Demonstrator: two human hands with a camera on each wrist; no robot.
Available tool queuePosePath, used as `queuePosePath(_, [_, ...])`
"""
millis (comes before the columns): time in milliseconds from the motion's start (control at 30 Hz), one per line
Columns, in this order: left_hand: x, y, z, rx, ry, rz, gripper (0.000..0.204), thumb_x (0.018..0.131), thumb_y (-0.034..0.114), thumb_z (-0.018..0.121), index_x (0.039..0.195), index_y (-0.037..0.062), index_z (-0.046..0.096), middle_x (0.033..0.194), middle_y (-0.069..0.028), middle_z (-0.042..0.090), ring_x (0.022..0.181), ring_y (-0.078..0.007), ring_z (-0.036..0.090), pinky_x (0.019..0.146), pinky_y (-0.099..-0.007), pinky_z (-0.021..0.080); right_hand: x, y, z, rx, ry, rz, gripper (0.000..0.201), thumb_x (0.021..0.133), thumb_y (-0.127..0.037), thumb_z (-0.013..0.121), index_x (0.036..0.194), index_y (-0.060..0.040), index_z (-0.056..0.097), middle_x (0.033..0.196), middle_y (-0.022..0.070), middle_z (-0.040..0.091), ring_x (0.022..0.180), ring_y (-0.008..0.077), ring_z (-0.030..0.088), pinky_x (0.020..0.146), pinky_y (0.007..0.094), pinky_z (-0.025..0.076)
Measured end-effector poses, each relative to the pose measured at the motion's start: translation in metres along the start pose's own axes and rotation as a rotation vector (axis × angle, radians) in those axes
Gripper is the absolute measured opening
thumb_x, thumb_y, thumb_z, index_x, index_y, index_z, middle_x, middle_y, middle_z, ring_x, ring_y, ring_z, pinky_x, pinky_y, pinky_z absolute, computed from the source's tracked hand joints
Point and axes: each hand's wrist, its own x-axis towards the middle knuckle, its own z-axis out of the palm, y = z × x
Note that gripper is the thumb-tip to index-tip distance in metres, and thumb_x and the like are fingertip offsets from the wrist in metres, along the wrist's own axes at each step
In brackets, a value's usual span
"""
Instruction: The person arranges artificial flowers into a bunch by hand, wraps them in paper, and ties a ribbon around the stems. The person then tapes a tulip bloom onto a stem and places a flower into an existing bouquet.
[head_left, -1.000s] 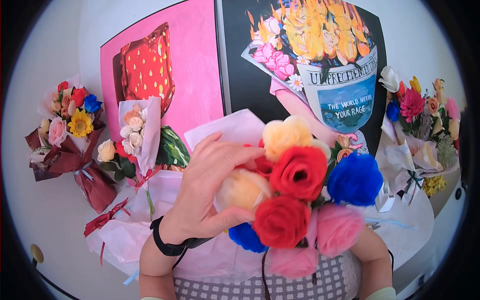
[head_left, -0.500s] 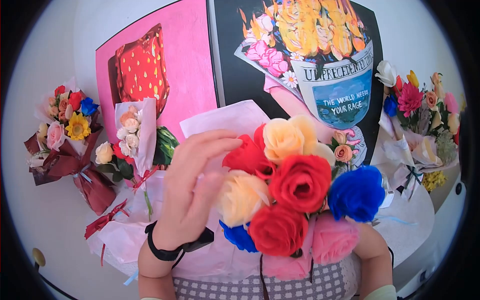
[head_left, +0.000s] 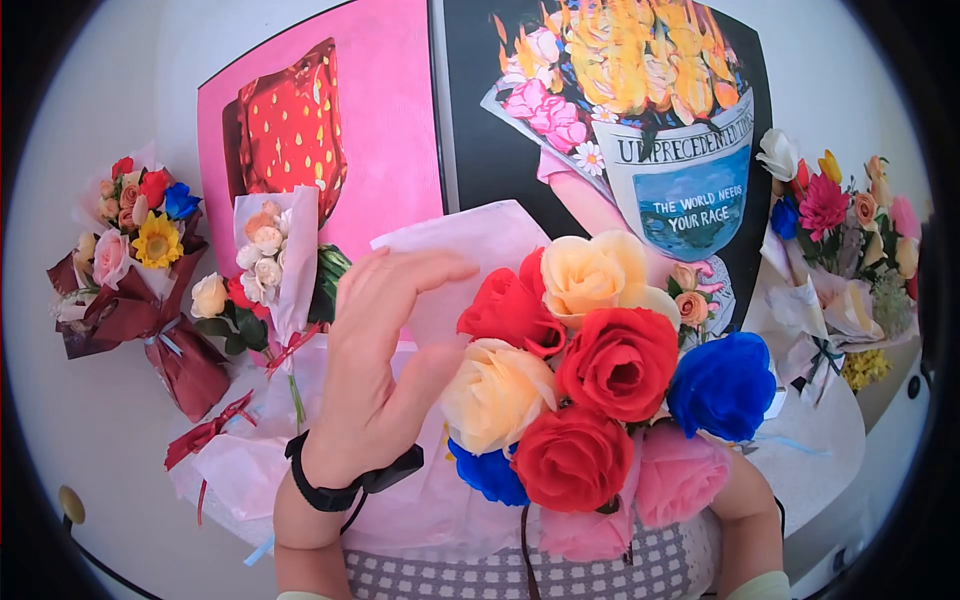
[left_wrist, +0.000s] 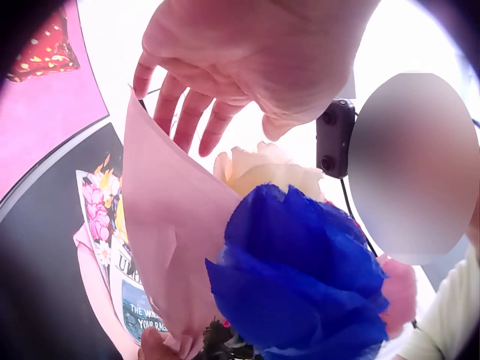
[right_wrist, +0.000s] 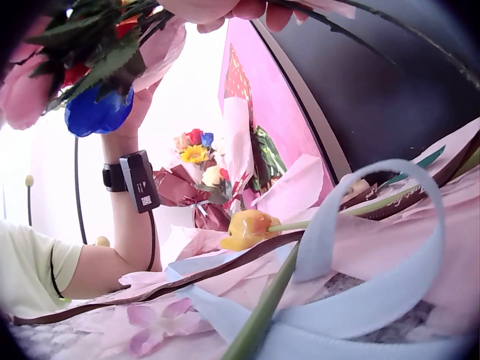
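A bouquet of red roses (head_left: 615, 365), cream roses (head_left: 500, 395), blue roses (head_left: 725, 388) and pink flowers (head_left: 683, 475) stands in the middle of the head view. My left hand (head_left: 365, 385) is beside its left side, fingers spread and slightly bent, with nothing in its grasp. Its thumb overlaps the edge of a cream rose in this view. Pale pink wrapping paper (left_wrist: 169, 225) rises behind the flowers, close to the left fingertips. My right hand (right_wrist: 251, 10) grips the stems from below, its fingers curled; the blooms hide it from the head camera.
Wrapped bouquets stand at left (head_left: 150, 270) and right (head_left: 835, 250). A pink-wrapped spray (head_left: 265, 260) is nearer on the left. On the table lie a pale blue ribbon (right_wrist: 375, 315), a yellow flower (right_wrist: 249, 229) and pink paper. Two paintings (head_left: 390, 120) lean behind.
My left hand has come off the cream rose and drawn back to the left, its fingers now apart from the flowers. The bouquet has shifted slightly rightward, showing more of the red rose behind.
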Motion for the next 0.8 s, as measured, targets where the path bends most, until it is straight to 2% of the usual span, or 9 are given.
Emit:
queuePosePath(100, [0.002,0.006,0.008,-0.167,0.102,0.147,0.054,0.081,0.046,0.051,0.113,0.0024,0.052,0.118,-0.0171,0.047,0.108,-0.0315,0.045,0.095,-0.0444,0.026,0.037,-0.018,0.018,0.001,-0.047,0.008,0.051,0.083,-0.010,0.055,0.128,-0.0005,0.035,0.112,0.0112,0.054,0.100,0.0187,0.055,0.085,0.0283,0.046])
queuePosePath(167, [0.002,0.013,0.008,-0.093,-0.007,0.219,0.060,0.080,0.051,0.049,0.119,0.0047,0.049,0.128,-0.0205,0.038,0.116,-0.0363,0.038,0.097,-0.0457,0.024,0.053,-0.027,0.036,0.003,-0.063,0.012,0.052,0.082,-0.010,0.056,0.128,-0.0001,0.035,0.111,0.0111,0.054,0.099,0.0189,0.056,0.085,0.0283,0.046])
queuePosePath(200, [0.001,0.012,0.007,-0.094,-0.009,0.217,0.060,0.080,0.051,0.049,0.119,0.0047,0.049,0.128,-0.0205,0.038,0.116,-0.0363,0.038,0.097,-0.0457,0.024,0.049,-0.027,0.050,-0.046,0.080,-0.057,0.052,0.081,-0.008,0.056,0.128,0.0003,0.035,0.113,0.0109,0.053,0.099,0.0177,0.055,0.084,0.0280,0.046])
queuePosePath(267, [-0.001,0.010,0.007,0.250,-0.105,0.333,0.064,0.078,0.058,0.046,0.109,0.0035,0.055,0.118,-0.0199,0.047,0.112,-0.0316,0.043,0.094,-0.0402,0.031,0.050,-0.025,0.048,-0.096,0.224,-0.125,0.052,0.081,-0.006,0.056,0.127,0.0006,0.035,0.114,0.0107,0.053,0.098,0.0166,0.055,0.083,0.0276,0.047])
queuePosePath(333, [-0.004,0.018,0.006,0.151,-0.036,0.285,0.050,0.072,0.045,0.058,0.103,0.0060,0.058,0.112,-0.0161,0.050,0.103,-0.0294,0.046,0.088,-0.0387,0.033,0.066,-0.015,0.010,0.113,-0.209,-0.033,0.050,0.081,-0.006,0.057,0.126,0.0009,0.037,0.114,0.0106,0.053,0.098,0.0158,0.055,0.083,0.0271,0.047])
queuePosePath(367, [-0.006,0.023,0.005,0.054,0.033,0.235,0.040,0.066,0.032,0.070,0.097,0.0085,0.061,0.105,-0.0123,0.053,0.095,-0.0272,0.049,0.082,-0.0371,0.035,0.072,-0.006,-0.004,0.113,-0.207,-0.034,0.050,0.081,-0.006,0.057,0.126,0.0009,0.037,0.114,0.0106,0.053,0.098,0.0158,0.055,0.083,0.0271,0.047])
queuePosePath(567, [-0.009,0.040,0.001,0.115,-0.023,0.102,0.029,0.056,0.020,0.073,0.080,0.0062,0.065,0.078,-0.0059,0.057,0.072,-0.0192,0.051,0.068,-0.0300,0.036,0.073,-0.013,0.025,-0.148,-0.015,-0.081,0.044,0.081,-0.006,0.056,0.122,0.0009,0.041,0.112,0.0104,0.055,0.094,0.0155,0.057,0.083,0.0283,0.047])
queuePosePath(667, [-0.010,0.043,0.005,0.120,-0.015,0.067,0.030,0.054,0.018,0.072,0.081,0.0062,0.065,0.074,-0.0056,0.059,0.070,-0.0176,0.053,0.066,-0.0289,0.035,0.070,-0.015,0.022,0.141,-0.067,0.112,0.040,0.078,-0.010,0.061,0.115,-0.0009,0.048,0.108,0.0093,0.058,0.092,0.0154,0.058,0.084,0.0295,0.047])
queuePosePath(800, [-0.011,0.039,0.005,0.140,-0.019,0.069,0.021,0.061,0.009,0.072,0.080,0.0068,0.063,0.076,-0.0014,0.060,0.061,-0.0142,0.053,0.061,-0.0277,0.034,0.082,-0.002,0.013,-0.761,-0.084,-0.378,0.032,0.073,-0.025,0.065,0.096,-0.0044,0.058,0.086,0.0111,0.061,0.078,0.0209,0.060,0.068,0.0328,0.048])
